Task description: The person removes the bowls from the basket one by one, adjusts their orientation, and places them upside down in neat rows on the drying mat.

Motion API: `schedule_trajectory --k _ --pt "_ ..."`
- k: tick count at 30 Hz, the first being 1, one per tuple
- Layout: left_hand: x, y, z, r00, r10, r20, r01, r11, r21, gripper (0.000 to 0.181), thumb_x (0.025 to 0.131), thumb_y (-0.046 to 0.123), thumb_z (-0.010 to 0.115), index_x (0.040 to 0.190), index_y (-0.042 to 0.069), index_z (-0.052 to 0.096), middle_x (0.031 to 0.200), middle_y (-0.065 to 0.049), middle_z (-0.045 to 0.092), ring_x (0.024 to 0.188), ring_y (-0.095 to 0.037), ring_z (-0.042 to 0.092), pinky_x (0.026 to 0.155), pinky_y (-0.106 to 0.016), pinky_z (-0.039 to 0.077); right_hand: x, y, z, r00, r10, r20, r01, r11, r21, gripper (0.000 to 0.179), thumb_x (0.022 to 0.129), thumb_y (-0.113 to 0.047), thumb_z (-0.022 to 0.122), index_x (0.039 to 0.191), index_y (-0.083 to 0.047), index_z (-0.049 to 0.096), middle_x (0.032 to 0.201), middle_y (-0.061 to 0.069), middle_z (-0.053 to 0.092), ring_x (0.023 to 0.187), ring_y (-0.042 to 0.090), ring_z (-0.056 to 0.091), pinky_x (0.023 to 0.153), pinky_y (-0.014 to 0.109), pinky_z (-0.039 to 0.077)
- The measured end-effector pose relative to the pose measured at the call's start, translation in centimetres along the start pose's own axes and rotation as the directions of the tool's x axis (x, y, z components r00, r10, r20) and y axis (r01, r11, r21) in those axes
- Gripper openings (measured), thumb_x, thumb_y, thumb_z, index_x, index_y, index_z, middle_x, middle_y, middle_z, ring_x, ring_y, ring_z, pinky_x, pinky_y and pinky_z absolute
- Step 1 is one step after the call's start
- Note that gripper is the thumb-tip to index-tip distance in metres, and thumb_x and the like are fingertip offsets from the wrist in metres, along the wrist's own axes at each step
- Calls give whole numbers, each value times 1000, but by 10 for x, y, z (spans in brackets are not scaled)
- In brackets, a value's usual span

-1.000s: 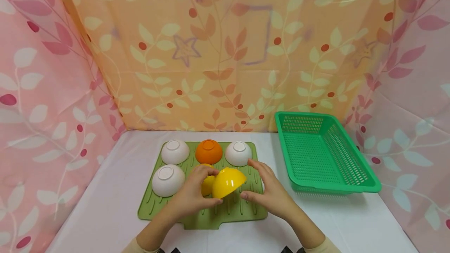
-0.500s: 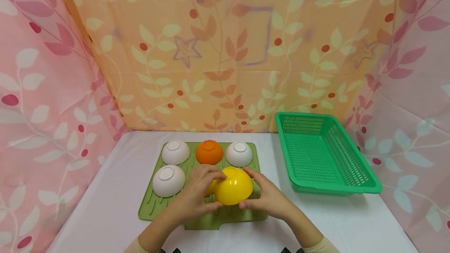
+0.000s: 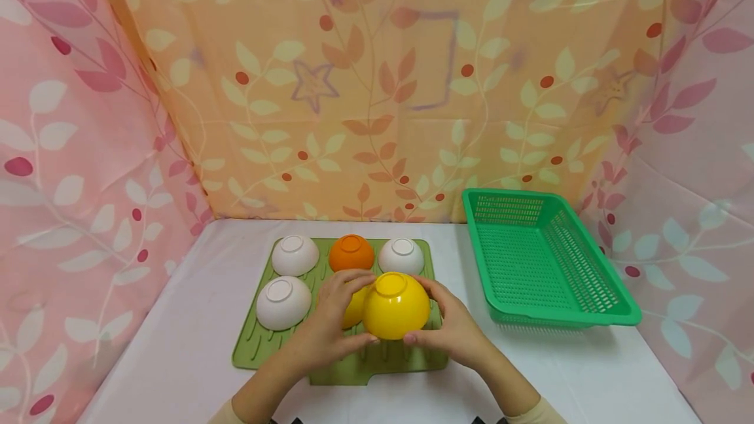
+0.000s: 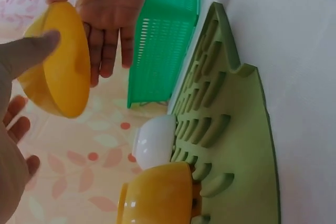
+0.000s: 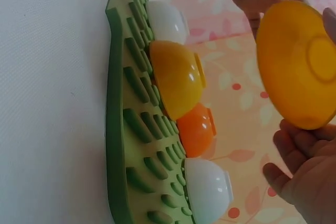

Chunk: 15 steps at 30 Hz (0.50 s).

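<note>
Both hands hold a glossy yellow bowl between them, turned bottom up above the green drying mat. My left hand grips its left side, thumb near the rim and fingers higher up. On the other side, my right hand has its thumb at the lower rim and fingers round the back. The wrist views show a gap between this yellow bowl and the mat. A second yellow bowl sits upside down on the mat, partly hidden by the left hand and the held bowl.
Along the mat's back row are a white bowl, an orange bowl and another white bowl, all upside down. One more white bowl sits front left. To the right stands a green perforated basket. Patterned cloth hangs around.
The held yellow bowl has shifted slightly right and tilted from sideways to bottom up. The right hand, apart from it at first, has taken hold of its right side.
</note>
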<state>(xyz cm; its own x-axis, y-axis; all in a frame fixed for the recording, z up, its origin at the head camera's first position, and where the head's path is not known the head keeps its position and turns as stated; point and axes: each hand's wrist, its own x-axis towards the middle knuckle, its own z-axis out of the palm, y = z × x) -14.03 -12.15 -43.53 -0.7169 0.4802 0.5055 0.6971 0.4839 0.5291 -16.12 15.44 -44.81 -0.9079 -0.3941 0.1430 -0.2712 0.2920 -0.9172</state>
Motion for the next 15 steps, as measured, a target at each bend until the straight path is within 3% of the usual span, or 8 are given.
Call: schedule_trajectory --k 3,6,10,15 --pt "0 2 -2 992 -129 3 128 986 -107 104 74 39 92 158 33 30 159 9 34 146 -21 30 111 -63 34 -1 -1 -2 999 -51 -8 51 997 54 91 75 -32 92 153 -26 45 149 -6 53 142 27 44 114 75 20" --pt "0 2 -4 975 -223 21 223 959 -172 99 74 47 91 155 41 33 157 15 37 145 -19 33 109 -62 39 -1 0 -3 996 -94 5 94 992 87 93 77 -29 91 155 -22 42 152 -3 51 144 29 41 114 75 18" --pt "0 1 -4 957 -282 61 289 936 -204 90 75 53 88 151 42 41 152 19 44 142 -16 35 108 -60 40 -1 1 -2 991 -130 33 126 986 109 95 77 -28 91 156 -18 40 153 -1 49 144 31 39 114 75 17" --pt "-1 0 -5 947 -307 92 320 921 -223 88 74 52 89 149 43 45 147 19 46 138 -14 36 111 -61 36 -1 2 -1 988 -149 41 143 982 122 97 77 -29 91 157 -17 38 154 -3 48 144 26 39 115 74 17"
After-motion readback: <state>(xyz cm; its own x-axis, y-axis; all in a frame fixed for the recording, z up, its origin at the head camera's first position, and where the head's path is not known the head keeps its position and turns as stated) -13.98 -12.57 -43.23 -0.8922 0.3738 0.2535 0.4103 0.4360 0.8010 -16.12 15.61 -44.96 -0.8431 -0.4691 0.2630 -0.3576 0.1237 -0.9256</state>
